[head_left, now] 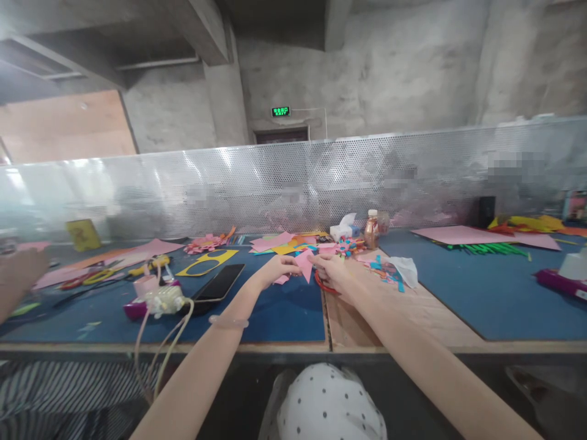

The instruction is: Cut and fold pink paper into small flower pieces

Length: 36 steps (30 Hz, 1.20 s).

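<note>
A small pink paper piece (pixel 304 264) with a pointed lower end is held up between my two hands, above the middle of the table. My left hand (pixel 277 269) pinches its left edge with fingers closed. On its right edge my right hand (pixel 332 271) is closed too. Red loops (pixel 322 283), perhaps scissor handles, show partly under my right hand. Another pink scrap (pixel 282 279) lies below my left hand. Just behind are coloured paper sheets (pixel 275 242) and a paper flower (pixel 347 245) in pink and blue.
A black phone (pixel 223 282) and a power strip (pixel 160 299) with cables lie to the left. Yellow cut-out paper (pixel 206 263), a bottle (pixel 372 226) and a tissue pack (pixel 343 228) are farther back. A perforated metal divider (pixel 257 183) spans the table. Another person's hand (pixel 22 275) is at far left.
</note>
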Motion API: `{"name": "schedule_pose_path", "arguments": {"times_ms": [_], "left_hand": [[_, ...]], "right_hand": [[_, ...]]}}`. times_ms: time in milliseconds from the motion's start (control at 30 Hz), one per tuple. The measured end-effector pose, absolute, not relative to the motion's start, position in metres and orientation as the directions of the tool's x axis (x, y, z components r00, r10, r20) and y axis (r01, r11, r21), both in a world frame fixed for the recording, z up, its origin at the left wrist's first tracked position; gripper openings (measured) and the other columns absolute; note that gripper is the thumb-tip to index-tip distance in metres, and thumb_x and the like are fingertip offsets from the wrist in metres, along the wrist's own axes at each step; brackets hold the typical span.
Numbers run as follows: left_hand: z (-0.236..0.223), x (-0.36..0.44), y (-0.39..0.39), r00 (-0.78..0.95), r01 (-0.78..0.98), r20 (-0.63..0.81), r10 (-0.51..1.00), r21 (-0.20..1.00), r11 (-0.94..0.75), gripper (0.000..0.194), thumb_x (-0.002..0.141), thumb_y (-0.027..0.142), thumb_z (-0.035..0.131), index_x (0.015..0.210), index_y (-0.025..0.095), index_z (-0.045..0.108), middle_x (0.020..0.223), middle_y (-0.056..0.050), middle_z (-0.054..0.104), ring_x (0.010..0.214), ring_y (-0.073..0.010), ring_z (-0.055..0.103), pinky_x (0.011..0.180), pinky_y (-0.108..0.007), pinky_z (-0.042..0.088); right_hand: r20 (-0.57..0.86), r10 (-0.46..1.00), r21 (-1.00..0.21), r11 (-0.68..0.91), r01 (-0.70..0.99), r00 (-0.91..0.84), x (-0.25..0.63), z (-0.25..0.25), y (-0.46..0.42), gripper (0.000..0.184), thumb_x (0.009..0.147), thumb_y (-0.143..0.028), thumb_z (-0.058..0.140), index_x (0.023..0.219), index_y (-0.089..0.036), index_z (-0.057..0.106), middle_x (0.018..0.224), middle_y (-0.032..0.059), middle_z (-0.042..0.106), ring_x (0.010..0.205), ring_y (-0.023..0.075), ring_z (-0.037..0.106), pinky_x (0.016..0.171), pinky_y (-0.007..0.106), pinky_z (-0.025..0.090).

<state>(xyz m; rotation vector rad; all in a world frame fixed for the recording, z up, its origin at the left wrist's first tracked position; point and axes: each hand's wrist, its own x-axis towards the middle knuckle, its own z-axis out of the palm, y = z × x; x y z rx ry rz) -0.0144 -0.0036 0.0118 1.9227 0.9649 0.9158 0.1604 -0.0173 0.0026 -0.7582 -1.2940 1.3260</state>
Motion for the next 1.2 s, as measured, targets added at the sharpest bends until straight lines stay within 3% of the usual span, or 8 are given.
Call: {"name": "schedule_pose_path", "arguments": {"times_ms": [533, 733, 833, 1000, 1200], "left_hand": [[0.011, -0.015, -0.002, 0.456, 0.202, 0.252, 0.853, 0.905, -0.375, 0.012, 0.059, 0.025, 0.062, 0.062, 0.013, 0.058, 0.059, -0.001, 0.058, 0.055, -0.009, 0.051, 0.054, -0.022, 0.038], [0.006, -0.018, 0.006, 0.407, 0.111, 0.247, 0.879, 0.942, -0.317, 0.012, 0.06, 0.022, 0.057, 0.06, 0.015, 0.047, 0.056, 0.0, 0.056, 0.053, -0.0096, 0.052, 0.052, -0.022, 0.039], [0.005, -0.017, 0.005, 0.428, 0.093, 0.249, 0.869, 0.944, -0.317, 0.012, 0.061, 0.021, 0.056, 0.06, 0.015, 0.045, 0.056, 0.001, 0.053, 0.053, -0.0088, 0.051, 0.051, -0.021, 0.038], [0.006, -0.015, 0.001, 0.473, 0.068, 0.233, 0.849, 0.952, -0.299, 0.012, 0.06, 0.021, 0.054, 0.061, 0.016, 0.044, 0.055, 0.004, 0.047, 0.051, -0.0073, 0.047, 0.051, -0.021, 0.038], [0.006, -0.014, 0.0, 0.486, 0.103, 0.209, 0.849, 0.951, -0.293, 0.014, 0.061, 0.022, 0.054, 0.062, 0.016, 0.041, 0.055, 0.005, 0.043, 0.05, -0.0066, 0.045, 0.05, -0.02, 0.036]], "right_hand": [[0.224, 0.94, -0.967, 0.183, -0.174, -0.257, 0.167, 0.007, -0.019, 0.039, 0.063, -0.036, 0.063, 0.049, -0.018, 0.032, 0.037, -0.0099, 0.025, 0.029, 0.0013, 0.018, 0.031, 0.019, 0.006], [0.348, 0.915, -0.937, 0.33, -0.117, -0.205, 0.181, 0.002, -0.002, 0.026, 0.063, -0.038, 0.061, 0.058, -0.014, 0.051, 0.042, -0.0085, 0.033, 0.034, 0.0015, 0.023, 0.034, 0.019, 0.015], [0.325, 0.93, -0.945, 0.324, -0.033, -0.171, 0.186, 0.002, 0.001, 0.033, 0.065, -0.046, 0.058, 0.068, -0.013, 0.057, 0.045, -0.0077, 0.035, 0.035, 0.0021, 0.023, 0.034, 0.019, 0.015], [0.3, 0.931, -0.934, 0.331, 0.135, -0.21, 0.181, 0.001, -0.005, 0.04, 0.064, -0.055, 0.056, 0.062, -0.015, 0.051, 0.044, -0.0078, 0.032, 0.035, 0.0028, 0.025, 0.034, 0.018, 0.016], [0.234, 0.917, -0.93, 0.308, 0.2, -0.322, 0.176, -0.009, -0.004, 0.041, 0.058, -0.053, 0.063, 0.059, -0.017, 0.043, 0.041, -0.0095, 0.03, 0.033, 0.0022, 0.023, 0.033, 0.018, 0.013]]}}
